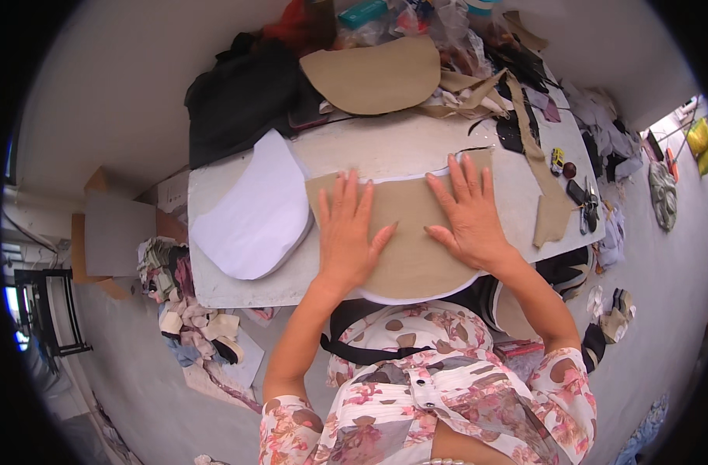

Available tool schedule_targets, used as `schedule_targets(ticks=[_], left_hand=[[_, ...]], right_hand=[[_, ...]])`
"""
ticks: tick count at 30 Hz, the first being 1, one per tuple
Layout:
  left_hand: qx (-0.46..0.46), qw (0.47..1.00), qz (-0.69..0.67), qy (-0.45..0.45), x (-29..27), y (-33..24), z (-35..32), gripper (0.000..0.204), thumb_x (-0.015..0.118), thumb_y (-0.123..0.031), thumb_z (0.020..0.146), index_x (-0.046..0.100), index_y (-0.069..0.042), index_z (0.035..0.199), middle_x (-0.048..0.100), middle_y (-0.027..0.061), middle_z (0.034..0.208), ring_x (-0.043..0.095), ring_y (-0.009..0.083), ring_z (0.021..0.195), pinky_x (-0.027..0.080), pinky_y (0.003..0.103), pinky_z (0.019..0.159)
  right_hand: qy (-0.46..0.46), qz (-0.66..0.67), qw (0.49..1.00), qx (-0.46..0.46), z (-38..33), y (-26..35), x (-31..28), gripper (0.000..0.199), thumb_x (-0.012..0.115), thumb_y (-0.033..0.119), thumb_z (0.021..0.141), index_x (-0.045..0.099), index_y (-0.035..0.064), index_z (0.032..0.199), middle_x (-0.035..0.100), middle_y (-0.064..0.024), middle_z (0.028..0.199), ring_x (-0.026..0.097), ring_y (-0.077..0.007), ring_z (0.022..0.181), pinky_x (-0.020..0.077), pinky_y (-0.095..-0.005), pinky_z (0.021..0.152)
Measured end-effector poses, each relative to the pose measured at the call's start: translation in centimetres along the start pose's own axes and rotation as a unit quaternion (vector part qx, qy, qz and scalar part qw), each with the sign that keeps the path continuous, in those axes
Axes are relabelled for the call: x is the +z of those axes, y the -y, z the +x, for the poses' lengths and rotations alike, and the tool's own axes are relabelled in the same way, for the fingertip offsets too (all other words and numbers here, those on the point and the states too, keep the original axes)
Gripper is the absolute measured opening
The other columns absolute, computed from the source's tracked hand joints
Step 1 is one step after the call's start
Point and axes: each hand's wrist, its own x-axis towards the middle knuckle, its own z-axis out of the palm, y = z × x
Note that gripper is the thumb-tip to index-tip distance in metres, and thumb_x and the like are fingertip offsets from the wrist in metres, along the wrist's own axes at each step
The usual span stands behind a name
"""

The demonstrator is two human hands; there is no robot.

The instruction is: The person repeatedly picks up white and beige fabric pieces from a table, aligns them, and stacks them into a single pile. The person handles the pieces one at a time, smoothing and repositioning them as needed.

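A tan fabric piece (410, 252) with a curved lower edge lies on a white backing piece (404, 297) at the near edge of the grey table (385, 147). My left hand (348, 232) lies flat on the tan piece's left half, fingers spread. My right hand (468, 213) lies flat on its right half, fingertips near the top edge. Both palms press on the cloth and neither holds anything.
A white curved piece (253, 209) lies at the table's left. A second tan curved piece (377, 74) and black cloth (241, 101) sit at the back. A tan strip (542, 178), scissors (587, 205) and small items lie right. Fabric scraps (187, 325) cover the floor left.
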Motion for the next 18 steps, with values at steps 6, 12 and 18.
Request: schedule_targets(ticks=[6,12,18], left_hand=[[-0.001,0.997,0.042,0.061,0.8,0.4,-0.5,0.086,0.066,-0.050,0.082,0.032,-0.010,0.149,0.017,0.0204,0.158,0.010,0.0392,0.146,-0.001,0.063,0.113],[0.009,0.999,0.028,0.046,0.8,0.6,-0.7,0.085,0.066,-0.051,0.080,0.035,-0.011,0.148,0.018,0.0206,0.157,0.011,0.0391,0.146,-0.001,0.063,0.112],[0.008,1.000,0.020,0.017,0.7,0.0,-0.3,0.084,0.066,-0.057,0.078,0.042,-0.013,0.145,0.021,0.0201,0.156,0.014,0.0398,0.145,0.004,0.065,0.111]], right_hand=[[0.003,0.011,1.000,0.016,-0.9,-0.5,1.1,0.076,0.063,0.050,0.083,0.040,0.0134,0.146,0.019,-0.0246,0.154,0.012,-0.0461,0.143,0.0082,-0.0604,0.114],[0.002,0.012,1.000,0.020,-1.1,-0.7,1.0,0.073,0.060,0.049,0.085,0.041,0.0129,0.145,0.021,-0.0250,0.153,0.013,-0.0465,0.142,0.0094,-0.0581,0.115],[0.000,-0.006,1.000,0.012,-1.2,-1.3,0.8,0.073,0.061,0.047,0.085,0.040,0.0122,0.146,0.022,-0.0260,0.152,0.015,-0.0474,0.141,0.0118,-0.0578,0.115]])
